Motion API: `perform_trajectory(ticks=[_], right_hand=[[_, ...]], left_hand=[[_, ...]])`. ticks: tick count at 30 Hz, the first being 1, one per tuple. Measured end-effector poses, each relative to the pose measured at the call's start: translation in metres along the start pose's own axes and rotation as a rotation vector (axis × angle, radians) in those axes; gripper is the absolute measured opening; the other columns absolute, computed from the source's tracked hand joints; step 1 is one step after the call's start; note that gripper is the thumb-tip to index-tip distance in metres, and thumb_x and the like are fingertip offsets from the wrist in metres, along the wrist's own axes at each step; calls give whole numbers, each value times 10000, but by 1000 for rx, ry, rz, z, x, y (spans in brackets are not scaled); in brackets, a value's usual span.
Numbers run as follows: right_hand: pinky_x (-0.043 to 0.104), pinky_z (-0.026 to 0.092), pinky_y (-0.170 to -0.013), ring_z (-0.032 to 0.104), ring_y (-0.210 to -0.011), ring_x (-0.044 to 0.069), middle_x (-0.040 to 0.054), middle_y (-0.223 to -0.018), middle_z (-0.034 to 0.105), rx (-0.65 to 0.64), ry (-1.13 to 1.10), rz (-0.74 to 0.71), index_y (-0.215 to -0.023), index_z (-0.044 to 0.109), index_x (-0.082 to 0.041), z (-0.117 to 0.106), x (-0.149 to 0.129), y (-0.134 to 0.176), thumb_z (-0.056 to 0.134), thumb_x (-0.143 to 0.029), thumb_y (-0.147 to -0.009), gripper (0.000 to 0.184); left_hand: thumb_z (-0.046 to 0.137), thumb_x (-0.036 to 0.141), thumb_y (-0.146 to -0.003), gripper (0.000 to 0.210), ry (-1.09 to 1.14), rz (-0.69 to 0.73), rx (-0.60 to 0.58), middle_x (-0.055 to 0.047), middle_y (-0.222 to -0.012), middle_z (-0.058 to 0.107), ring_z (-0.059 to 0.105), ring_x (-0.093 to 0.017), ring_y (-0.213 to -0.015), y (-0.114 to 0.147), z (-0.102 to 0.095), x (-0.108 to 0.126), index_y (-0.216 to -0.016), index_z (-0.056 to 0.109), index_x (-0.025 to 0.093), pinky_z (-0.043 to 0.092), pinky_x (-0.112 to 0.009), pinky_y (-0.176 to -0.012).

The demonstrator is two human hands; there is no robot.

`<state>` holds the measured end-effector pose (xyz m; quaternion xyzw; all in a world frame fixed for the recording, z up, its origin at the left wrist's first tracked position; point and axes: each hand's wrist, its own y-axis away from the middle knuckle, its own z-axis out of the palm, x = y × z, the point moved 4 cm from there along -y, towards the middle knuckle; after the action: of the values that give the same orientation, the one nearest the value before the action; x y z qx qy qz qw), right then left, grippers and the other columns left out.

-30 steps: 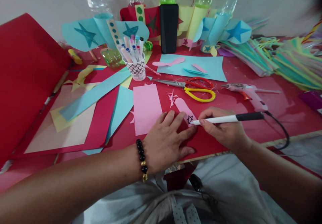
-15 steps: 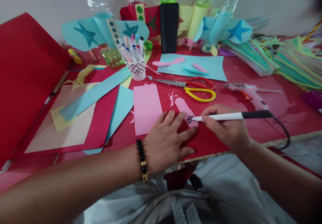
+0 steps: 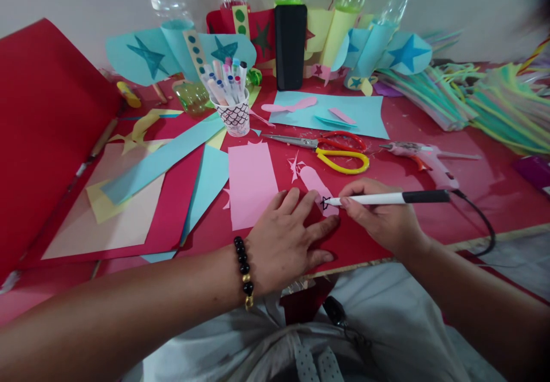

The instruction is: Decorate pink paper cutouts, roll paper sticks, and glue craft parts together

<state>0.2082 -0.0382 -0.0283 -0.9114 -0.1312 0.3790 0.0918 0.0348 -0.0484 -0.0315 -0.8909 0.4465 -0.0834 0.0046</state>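
Note:
My left hand [image 3: 290,236] lies flat with fingers spread, its fingertips pressing the edge of a small rounded pink paper strip [image 3: 311,180]. Near the strip's lower end is a black star outline [image 3: 325,203]. My right hand [image 3: 380,216] pinches a white marker [image 3: 373,199] with a black end, its tip touching the star. Left of the strip lies a larger pink paper rectangle [image 3: 252,184], partly under my left fingertips. Beyond the strip rest scissors [image 3: 318,143] with one red and one yellow handle.
A patterned cup [image 3: 233,119] of markers stands behind the pink rectangle. A pink glue gun [image 3: 427,158] lies to the right, its cord over the table edge. Coloured paper sheets [image 3: 107,210] cover the left. At the back are a dark phone [image 3: 291,47], paper-wrapped bottles [image 3: 372,55] and pipe cleaners [image 3: 494,101].
The marker has shifted slightly left and lies a little flatter, and my right hand has moved left with it. The star outline shows slightly more ink inside. My left hand stays in place.

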Motion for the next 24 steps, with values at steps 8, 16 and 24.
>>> perform_trajectory(ticks=[8, 16, 24], right_hand=[[238, 442, -584, 564, -635, 125, -10, -748, 626, -66, -35, -33, -857, 604, -216, 2, -2, 1, 572, -197, -825, 49], [257, 457, -591, 583, -647, 144, 3, -753, 642, -82, -52, -18, -858, 611, -218, 2, 0, 0, 573, -236, -826, 53], [255, 442, -564, 552, -610, 135, -7, -713, 614, -54, -23, -10, -812, 591, -228, 1, -1, 1, 559, -212, -829, 40]], left_hand=[[340, 598, -878, 560, 16, 10, 13, -88, -1418, 345, 309, -303, -1258, 0, 0, -1, -1359, 421, 322, 260, -481, -1043], [345, 597, -878, 556, 11, 5, 14, -86, -1422, 339, 305, -304, -1256, -1, 0, 0, -1356, 424, 325, 272, -476, -1033], [345, 598, -878, 554, 6, 8, 19, -87, -1429, 334, 295, -306, -1264, 0, 0, 0, -1357, 422, 330, 264, -475, -1037]])
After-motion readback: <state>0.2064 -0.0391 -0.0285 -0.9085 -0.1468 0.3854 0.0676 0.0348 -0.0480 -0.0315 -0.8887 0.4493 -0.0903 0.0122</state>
